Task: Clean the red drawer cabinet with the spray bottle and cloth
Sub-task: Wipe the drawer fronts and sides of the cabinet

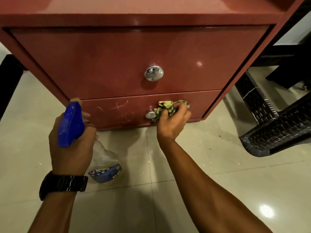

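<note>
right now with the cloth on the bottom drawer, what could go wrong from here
1. The cloth in the right hand works right of the lower knob, while the white scribbles sit left of it, so they may get missed.
2. The spray bottle in the left hand points at the drawer edge, so spray could hit the floor and leave it slippery.

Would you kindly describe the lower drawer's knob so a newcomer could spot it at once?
Find the red cabinet on the tiled floor. On its lower drawer, the silver knob sits beside the cloth; it looks smaller than the upper knob, with white scribbles to its left.
</note>
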Demonstrator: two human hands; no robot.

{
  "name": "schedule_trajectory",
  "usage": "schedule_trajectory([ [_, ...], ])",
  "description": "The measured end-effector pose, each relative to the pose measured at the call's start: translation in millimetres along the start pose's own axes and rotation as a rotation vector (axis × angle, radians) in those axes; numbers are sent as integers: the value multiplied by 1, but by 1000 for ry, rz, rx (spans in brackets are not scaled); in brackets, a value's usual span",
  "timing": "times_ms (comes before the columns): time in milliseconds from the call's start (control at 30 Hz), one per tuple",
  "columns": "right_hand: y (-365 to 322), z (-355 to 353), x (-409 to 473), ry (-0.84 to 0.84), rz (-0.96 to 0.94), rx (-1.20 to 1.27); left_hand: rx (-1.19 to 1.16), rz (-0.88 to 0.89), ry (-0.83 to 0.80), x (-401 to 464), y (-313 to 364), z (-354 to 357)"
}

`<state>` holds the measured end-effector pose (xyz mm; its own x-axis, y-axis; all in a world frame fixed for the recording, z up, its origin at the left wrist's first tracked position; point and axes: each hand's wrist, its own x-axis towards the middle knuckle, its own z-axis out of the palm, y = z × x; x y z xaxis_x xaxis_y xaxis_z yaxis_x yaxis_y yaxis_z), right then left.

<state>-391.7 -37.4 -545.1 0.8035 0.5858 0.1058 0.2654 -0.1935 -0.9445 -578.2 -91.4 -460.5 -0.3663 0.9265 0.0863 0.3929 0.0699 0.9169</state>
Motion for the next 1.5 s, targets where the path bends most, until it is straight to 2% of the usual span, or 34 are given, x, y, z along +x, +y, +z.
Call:
schedule_trajectory([
  [133,-11,-6,2,-50,-275,6,-23,-15,-19,-2,2,3],
  [200,-4,-6,5,-24,-309,6,-24,-3,-26,-3,7,4],
  [267,8,-7,13,36,-211,-13,-27,10,-28,-3,10,3],
  [400,37,-5,20,74,163,-2,-37,22,-24,-5,12,-4],
  [500,43,6,9,-18,398,40,-55,33,-1,-4,12,-9],
  [700,26,45,-35,-103,535,102,-74,87,38,6,13,-25],
  [867,-9,82,-81,-369,863,343,-42,108,80,6,6,-36],
  [933,-30,87,-85,-331,856,423,-24,109,88,7,3,-41],
  [1000,-49,81,-81,-236,736,528,-25,95,92,6,2,-47],
  [1067,-61,73,-71,-135,625,565,-37,93,97,7,2,-51],
  [1133,-62,72,-64,-38,595,554,-37,93,107,8,1,-54],
  [1233,-52,78,-66,-43,635,424,-41,75,125,12,-1,-58],
  [1300,-35,81,-67,-59,733,348,-41,61,126,14,-5,-61],
  [1400,-26,79,-65,-107,864,430,-52,30,115,19,-8,-67],
  [1500,-29,84,-60,-110,823,420,-24,15,81,25,-8,-73],
])
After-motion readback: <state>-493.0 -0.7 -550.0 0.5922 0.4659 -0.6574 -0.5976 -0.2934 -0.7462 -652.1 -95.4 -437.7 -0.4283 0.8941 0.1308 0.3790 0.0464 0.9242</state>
